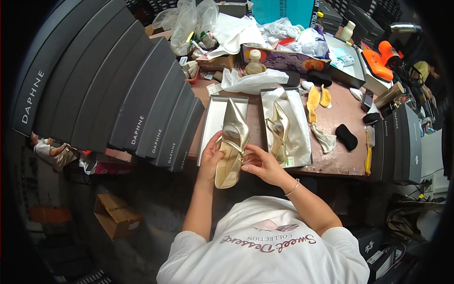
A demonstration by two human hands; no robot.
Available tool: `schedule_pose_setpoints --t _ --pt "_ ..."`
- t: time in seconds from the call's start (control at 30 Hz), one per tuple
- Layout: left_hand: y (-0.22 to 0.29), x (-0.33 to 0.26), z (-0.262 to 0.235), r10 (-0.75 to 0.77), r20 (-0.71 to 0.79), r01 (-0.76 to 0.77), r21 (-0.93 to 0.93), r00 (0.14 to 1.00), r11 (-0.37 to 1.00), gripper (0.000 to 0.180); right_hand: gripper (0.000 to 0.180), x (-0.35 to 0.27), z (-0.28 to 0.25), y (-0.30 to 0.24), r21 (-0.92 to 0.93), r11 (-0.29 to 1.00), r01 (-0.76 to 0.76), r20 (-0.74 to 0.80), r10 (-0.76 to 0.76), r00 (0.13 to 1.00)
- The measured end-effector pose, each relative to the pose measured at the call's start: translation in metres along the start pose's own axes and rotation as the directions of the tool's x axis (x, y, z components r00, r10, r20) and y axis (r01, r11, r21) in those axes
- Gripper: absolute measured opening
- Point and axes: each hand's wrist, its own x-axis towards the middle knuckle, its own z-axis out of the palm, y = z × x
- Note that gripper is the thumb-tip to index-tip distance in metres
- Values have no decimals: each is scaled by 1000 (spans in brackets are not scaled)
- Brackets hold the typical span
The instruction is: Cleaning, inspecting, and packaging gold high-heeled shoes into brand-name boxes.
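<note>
Gripping gold shoe (230, 149) with both hands (236, 158), open box (286, 128) beside, stacked boxes (118, 90) left

So on my left there's a fanned row of long dark grey shoe box lids (118, 90) with pale lettering, and a smaller stack of the same dark boxes (402, 142) stands on edge at the right end of the table. Right in front of me sit two open grey box halves, an empty tray (213, 118) and a paper-lined box (295, 128) with a small white label (290, 161). A teal carton (283, 10) stands at the back, a brown cardboard box (116, 215) on the floor.
</note>
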Motion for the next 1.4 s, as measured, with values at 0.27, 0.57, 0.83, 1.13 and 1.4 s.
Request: schedule_pose_setpoints --t 0.27,0.57,0.83,1.13,1.4 --pt "-9 -10 20 -162 -43 150 -210 986 966 58 18 -18 15 -15 -52 998 -46 -100 40 994" --pt "-11 -9 1 -215 -78 198 -181 974 963 60 8 -25 12 -20 293 950 -105 -90 137 987" --pt "-3 1 -13 -93 -176 88 -36 980 995 58 16 -27 -4 -7 358 929 -96 -135 153 979" --pt "-38 39 -81 -63 -358 199 358 932 912 59 84 -11 -72 4 -779 620 -96 -383 -349 855" --pt "-28 35 -74 -172 -196 184 46 965 982 45 64 0 -120 45 -510 833 -217 -597 -161 786"
